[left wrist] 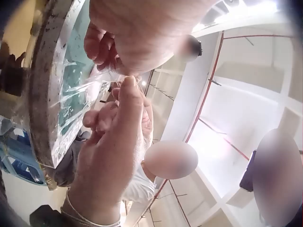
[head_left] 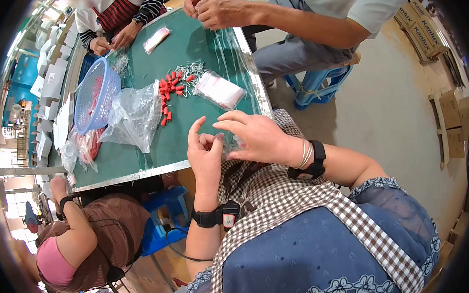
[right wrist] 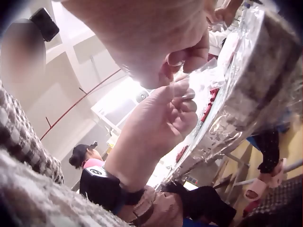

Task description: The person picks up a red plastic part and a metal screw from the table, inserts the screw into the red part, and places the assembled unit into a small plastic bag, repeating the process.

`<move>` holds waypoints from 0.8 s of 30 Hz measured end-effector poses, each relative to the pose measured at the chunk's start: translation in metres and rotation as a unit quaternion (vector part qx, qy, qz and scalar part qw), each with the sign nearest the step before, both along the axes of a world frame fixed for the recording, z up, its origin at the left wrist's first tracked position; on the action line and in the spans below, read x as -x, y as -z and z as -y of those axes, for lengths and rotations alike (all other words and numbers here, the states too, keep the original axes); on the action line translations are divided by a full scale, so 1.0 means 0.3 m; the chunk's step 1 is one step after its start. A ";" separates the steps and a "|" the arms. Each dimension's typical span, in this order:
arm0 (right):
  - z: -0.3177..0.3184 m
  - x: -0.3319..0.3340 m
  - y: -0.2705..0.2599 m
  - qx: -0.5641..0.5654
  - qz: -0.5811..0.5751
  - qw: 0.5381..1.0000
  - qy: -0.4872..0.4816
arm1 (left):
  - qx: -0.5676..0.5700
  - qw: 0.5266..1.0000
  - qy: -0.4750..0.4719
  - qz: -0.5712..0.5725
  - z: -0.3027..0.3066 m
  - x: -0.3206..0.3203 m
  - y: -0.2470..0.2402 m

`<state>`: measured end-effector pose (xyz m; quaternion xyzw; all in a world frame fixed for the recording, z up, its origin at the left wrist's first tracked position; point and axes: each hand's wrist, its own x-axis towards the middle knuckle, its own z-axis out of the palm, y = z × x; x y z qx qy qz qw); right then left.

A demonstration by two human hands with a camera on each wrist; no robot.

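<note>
A small clear plastic bag (head_left: 228,144) is held between both hands, over the table's near edge. The left hand (head_left: 205,154) pinches its left side with the thumb and curled fingers, the index finger raised. From the other side the right hand (head_left: 263,140) grips it, with two fingers arched above. In the left wrist view the right hand (left wrist: 111,146) meets the left hand (left wrist: 142,33) at the fingertips. The right wrist view shows the left hand (right wrist: 151,127) below the right hand (right wrist: 147,38); the bag's contents cannot be made out.
On the green table (head_left: 180,139) lie red plugs (head_left: 165,95), a pile of screws (head_left: 192,70), a packet of small bags (head_left: 220,90), a large clear bag (head_left: 134,113) and a blue basket (head_left: 97,96). Other people work around the table.
</note>
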<state>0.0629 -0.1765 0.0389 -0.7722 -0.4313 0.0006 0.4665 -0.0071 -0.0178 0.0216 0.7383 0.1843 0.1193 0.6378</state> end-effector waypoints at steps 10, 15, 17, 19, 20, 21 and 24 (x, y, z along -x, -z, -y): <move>-0.003 -0.006 0.071 -0.004 -0.001 1.000 -0.029 | -0.033 0.999 0.018 0.012 0.034 0.000 -0.018; -0.002 -0.005 0.075 -0.002 -0.042 0.999 -0.029 | -0.044 0.999 0.027 -0.007 0.032 0.001 -0.023; 0.002 -0.011 0.085 -0.021 -0.069 0.997 -0.037 | -0.021 0.999 0.036 -0.008 0.026 0.002 -0.031; 0.002 -0.018 0.098 -0.039 -0.096 0.994 -0.044 | 0.002 0.999 0.047 -0.008 0.017 0.004 -0.042; 0.002 -0.024 0.108 -0.045 -0.116 0.991 -0.045 | 0.048 0.998 0.043 -0.001 0.009 0.004 -0.047; 0.002 -0.028 0.116 -0.050 -0.136 0.988 -0.045 | 0.094 0.995 0.038 0.005 -0.004 0.004 -0.051; -0.001 -0.030 0.129 -0.084 -0.196 0.976 -0.045 | 0.075 0.997 0.029 -0.003 -0.072 -0.009 -0.039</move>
